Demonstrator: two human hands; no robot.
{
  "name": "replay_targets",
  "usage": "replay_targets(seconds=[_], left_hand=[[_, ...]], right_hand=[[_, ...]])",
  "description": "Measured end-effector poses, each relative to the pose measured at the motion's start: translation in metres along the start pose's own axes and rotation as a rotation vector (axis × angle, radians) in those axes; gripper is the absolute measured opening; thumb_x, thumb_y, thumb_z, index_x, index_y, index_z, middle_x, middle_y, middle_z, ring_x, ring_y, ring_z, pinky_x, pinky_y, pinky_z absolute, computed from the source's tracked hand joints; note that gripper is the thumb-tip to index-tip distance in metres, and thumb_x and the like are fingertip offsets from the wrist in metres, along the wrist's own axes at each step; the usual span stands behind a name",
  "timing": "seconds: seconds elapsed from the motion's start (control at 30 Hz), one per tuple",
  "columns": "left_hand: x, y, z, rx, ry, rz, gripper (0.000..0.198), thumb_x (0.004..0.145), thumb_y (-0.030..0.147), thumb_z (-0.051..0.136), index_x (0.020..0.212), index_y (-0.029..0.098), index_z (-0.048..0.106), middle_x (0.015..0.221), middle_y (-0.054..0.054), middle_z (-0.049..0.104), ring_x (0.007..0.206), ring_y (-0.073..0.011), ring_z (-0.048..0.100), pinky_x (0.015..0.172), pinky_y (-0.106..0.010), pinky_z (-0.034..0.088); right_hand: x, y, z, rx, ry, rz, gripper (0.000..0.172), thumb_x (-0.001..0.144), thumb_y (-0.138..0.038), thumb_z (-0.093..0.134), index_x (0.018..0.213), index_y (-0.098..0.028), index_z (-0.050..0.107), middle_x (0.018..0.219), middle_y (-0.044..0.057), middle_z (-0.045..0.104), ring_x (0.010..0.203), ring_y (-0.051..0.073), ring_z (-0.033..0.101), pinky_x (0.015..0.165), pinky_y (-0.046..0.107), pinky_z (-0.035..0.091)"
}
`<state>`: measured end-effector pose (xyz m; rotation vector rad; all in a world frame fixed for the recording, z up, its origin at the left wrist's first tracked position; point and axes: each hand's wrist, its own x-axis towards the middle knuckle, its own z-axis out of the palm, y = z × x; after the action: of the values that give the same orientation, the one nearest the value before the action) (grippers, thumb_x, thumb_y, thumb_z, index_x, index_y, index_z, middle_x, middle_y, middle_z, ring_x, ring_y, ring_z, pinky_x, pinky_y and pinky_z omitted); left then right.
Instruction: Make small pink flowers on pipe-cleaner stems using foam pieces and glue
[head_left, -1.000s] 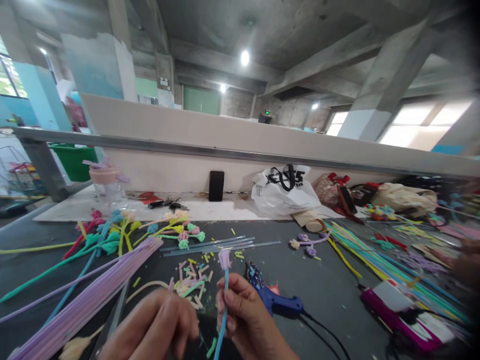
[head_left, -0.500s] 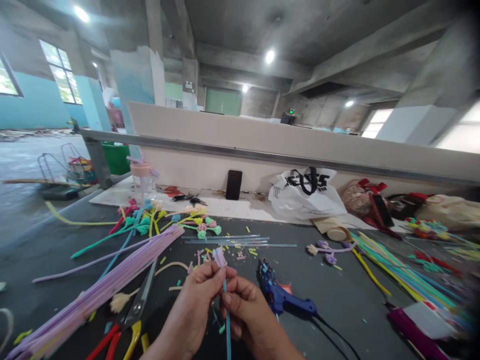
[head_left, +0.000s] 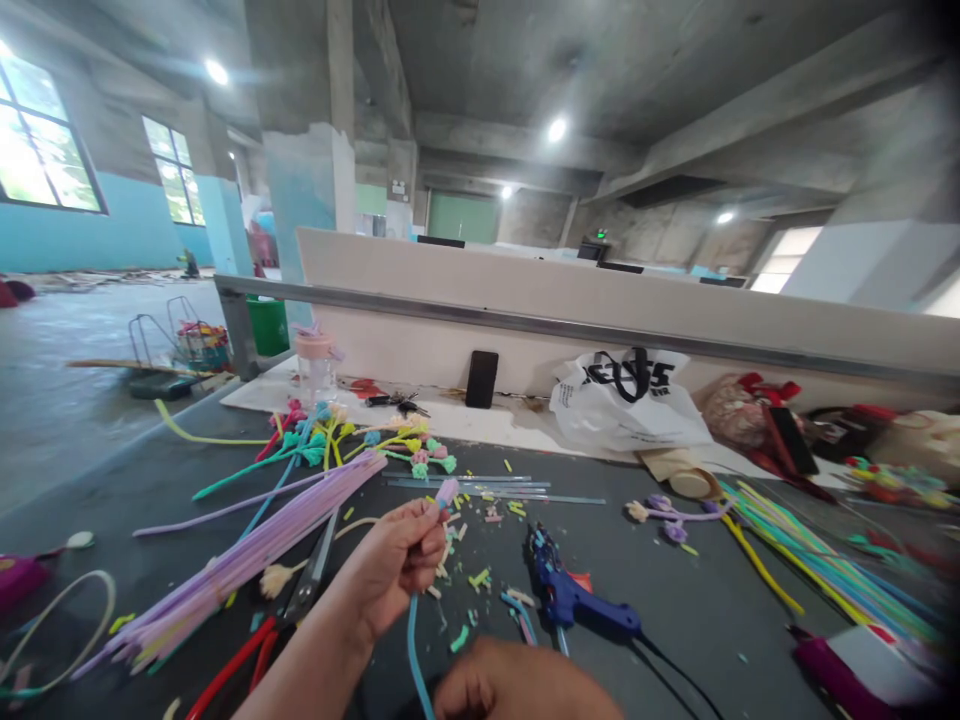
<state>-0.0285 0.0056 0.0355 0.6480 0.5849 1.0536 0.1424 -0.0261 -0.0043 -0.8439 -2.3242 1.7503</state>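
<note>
Head view: curled left hand [head_left: 401, 562] pinches blue stem [head_left: 414, 640]; right hand [head_left: 525, 685] lower.

table [head_left: 697, 590]: dark, strewn with scraps [head_left: 480, 578]
left: purple stems [head_left: 253, 556], scissors [head_left: 303, 597] just beside
middle: clear sticks [head_left: 502, 487], blue glue gun [head_left: 581, 600]
right: mixed stems [head_left: 806, 545]
white strip [head_left: 514, 424] at back: bottle [head_left: 315, 372], keys [head_left: 401, 403], upright phone [head_left: 481, 380], bag [head_left: 630, 410]
</note>
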Motion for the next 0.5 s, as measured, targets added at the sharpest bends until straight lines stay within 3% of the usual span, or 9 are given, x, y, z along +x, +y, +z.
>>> replay_targets(seconds=[0.1, 0.23, 0.3, 0.4, 0.5], left_hand=[[0.001, -0.001, 0.001, 0.024, 0.010, 0.043, 0.019, 0.072, 0.024, 0.066, 0.070, 0.012, 0.052, 0.052, 0.005, 0.043, 0.039, -0.0005, 0.025, 0.035, -0.012, 0.010], [0.005, 0.001, 0.001, 0.036, 0.055, 0.090, 0.019, 0.070, 0.021, 0.067, 0.066, 0.012, 0.050, 0.056, 0.003, 0.048, 0.039, -0.0003, 0.031, 0.033, -0.011, 0.011], [0.005, 0.009, -0.002, 0.028, 0.088, 0.100, 0.017, 0.071, 0.020, 0.066, 0.069, 0.012, 0.050, 0.058, 0.002, 0.049, 0.039, -0.0008, 0.034, 0.032, -0.010, 0.013], [0.001, 0.026, -0.007, 0.014, 0.115, 0.102, 0.013, 0.073, 0.016, 0.062, 0.071, 0.012, 0.050, 0.058, 0.002, 0.050, 0.037, -0.0009, 0.035, 0.031, -0.010, 0.014], [-0.004, 0.039, -0.012, -0.022, 0.123, 0.113, 0.010, 0.076, 0.015, 0.059, 0.073, 0.013, 0.049, 0.058, 0.003, 0.049, 0.037, -0.0008, 0.036, 0.031, -0.009, 0.017]], right_hand=[[-0.007, -0.014, -0.007, 0.018, 0.027, 0.085, 0.017, 0.071, -0.022, 0.061, 0.056, -0.014, 0.056, 0.046, -0.009, 0.044, 0.038, 0.001, 0.037, 0.035, 0.009, 0.026], [-0.014, -0.026, -0.014, 0.310, 0.055, 0.130, 0.031, 0.071, -0.044, 0.062, 0.069, -0.014, 0.058, 0.049, -0.004, 0.055, 0.031, 0.004, 0.043, 0.029, 0.011, 0.028], [-0.021, -0.035, -0.016, 0.410, 0.264, 0.004, 0.034, 0.074, -0.047, 0.060, 0.076, -0.014, 0.057, 0.051, -0.003, 0.058, 0.030, 0.004, 0.043, 0.029, 0.012, 0.028], [-0.040, -0.059, -0.020, 0.435, 0.750, -0.198, 0.026, 0.080, -0.042, 0.057, 0.084, -0.016, 0.055, 0.056, -0.004, 0.058, 0.035, 0.003, 0.042, 0.035, 0.013, 0.030], [-0.067, -0.077, -0.030, 0.237, 0.892, -0.167, 0.024, 0.080, -0.039, 0.057, 0.090, -0.017, 0.056, 0.063, -0.002, 0.057, 0.044, 0.007, 0.047, 0.044, 0.018, 0.036]])
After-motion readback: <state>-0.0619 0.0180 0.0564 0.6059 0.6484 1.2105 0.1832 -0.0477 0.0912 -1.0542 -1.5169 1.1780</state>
